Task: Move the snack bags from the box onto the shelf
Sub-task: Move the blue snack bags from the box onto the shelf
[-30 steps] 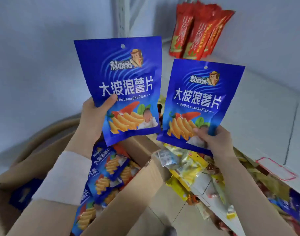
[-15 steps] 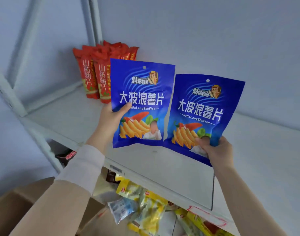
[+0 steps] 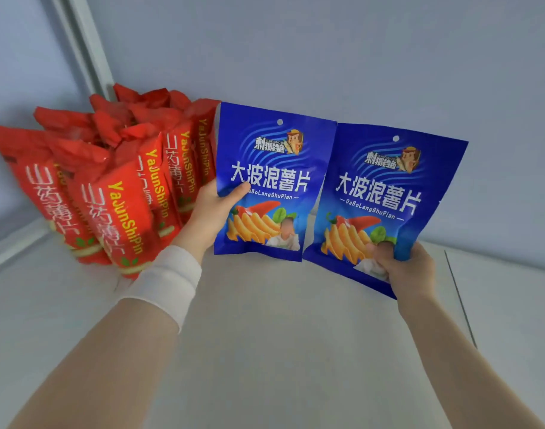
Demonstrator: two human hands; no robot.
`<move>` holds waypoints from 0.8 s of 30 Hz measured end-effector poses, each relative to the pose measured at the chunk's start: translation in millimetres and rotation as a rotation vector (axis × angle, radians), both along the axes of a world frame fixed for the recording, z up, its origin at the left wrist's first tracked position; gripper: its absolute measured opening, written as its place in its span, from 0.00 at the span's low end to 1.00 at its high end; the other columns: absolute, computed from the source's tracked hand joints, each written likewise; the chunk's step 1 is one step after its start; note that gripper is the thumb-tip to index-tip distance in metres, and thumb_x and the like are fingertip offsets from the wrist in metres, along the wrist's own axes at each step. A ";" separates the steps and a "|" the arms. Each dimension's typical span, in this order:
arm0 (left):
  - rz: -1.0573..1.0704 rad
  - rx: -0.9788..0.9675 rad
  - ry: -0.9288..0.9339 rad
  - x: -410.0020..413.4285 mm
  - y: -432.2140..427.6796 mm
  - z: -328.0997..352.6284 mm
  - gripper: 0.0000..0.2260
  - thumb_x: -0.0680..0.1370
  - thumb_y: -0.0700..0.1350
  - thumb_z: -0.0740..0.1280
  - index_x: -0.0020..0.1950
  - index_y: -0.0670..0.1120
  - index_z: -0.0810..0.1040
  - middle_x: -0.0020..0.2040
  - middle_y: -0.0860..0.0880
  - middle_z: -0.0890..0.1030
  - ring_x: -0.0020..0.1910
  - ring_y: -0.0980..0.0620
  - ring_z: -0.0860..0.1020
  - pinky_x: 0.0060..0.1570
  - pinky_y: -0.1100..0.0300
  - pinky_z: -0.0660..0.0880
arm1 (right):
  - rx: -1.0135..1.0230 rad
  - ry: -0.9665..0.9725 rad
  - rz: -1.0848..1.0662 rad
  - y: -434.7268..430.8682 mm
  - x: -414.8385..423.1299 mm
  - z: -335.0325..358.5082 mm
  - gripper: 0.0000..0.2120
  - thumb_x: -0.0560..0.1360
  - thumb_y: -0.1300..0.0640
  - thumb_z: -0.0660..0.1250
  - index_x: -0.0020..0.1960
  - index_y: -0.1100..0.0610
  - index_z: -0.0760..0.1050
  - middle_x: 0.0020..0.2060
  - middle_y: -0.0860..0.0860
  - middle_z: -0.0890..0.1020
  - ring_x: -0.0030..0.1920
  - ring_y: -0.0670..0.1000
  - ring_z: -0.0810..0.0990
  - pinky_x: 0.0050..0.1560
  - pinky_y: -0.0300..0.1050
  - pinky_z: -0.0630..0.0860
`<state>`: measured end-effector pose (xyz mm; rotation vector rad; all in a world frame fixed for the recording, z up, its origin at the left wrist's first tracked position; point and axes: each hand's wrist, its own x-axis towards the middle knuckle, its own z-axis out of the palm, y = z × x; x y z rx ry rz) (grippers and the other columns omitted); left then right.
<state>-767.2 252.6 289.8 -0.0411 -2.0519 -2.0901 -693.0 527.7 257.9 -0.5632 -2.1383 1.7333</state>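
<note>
This looks like a shop or its stockroom. A white metal shelf (image 3: 265, 351) with an upright post (image 3: 88, 51) stands against a plain wall (image 3: 358, 57), and many identical red snack bags (image 3: 125, 212) stand packed in rows on it. The left blue chip bag (image 3: 274, 168) and the right blue chip bag (image 3: 386, 181) share the same printed retail packaging, each with a hang hole at the top.

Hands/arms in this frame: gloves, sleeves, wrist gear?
No gloves on the left hand or the right hand. A wide white wristband wraps the left wrist. The right wrist and forearm show no band, watch or sleeve.
</note>
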 end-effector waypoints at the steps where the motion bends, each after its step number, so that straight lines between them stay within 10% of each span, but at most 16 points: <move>1: 0.003 0.004 -0.001 -15.5 -1.3 -2.8 0.07 0.76 0.41 0.67 0.52 0.50 0.76 0.49 0.53 0.81 0.50 0.53 0.80 0.54 0.54 0.76 | -0.004 -0.001 0.003 -2.3 -12.5 -1.9 0.06 0.72 0.59 0.68 0.41 0.51 0.72 0.37 0.50 0.78 0.37 0.51 0.75 0.40 0.44 0.72; 13: 0.097 -0.059 0.036 -112.9 -10.8 -20.7 0.11 0.75 0.41 0.69 0.56 0.47 0.75 0.54 0.48 0.80 0.54 0.49 0.79 0.57 0.51 0.76 | -0.070 0.006 0.056 -16.2 -102.3 -12.3 0.09 0.72 0.60 0.71 0.42 0.48 0.73 0.40 0.49 0.81 0.44 0.54 0.80 0.51 0.53 0.77; 24: 0.280 -0.213 0.194 -130.8 3.7 -25.1 0.18 0.73 0.41 0.71 0.61 0.40 0.71 0.58 0.48 0.78 0.54 0.56 0.77 0.49 0.70 0.75 | 0.040 0.036 0.022 -15.6 -118.6 -15.3 0.20 0.69 0.58 0.74 0.56 0.55 0.68 0.51 0.49 0.77 0.51 0.51 0.77 0.49 0.48 0.74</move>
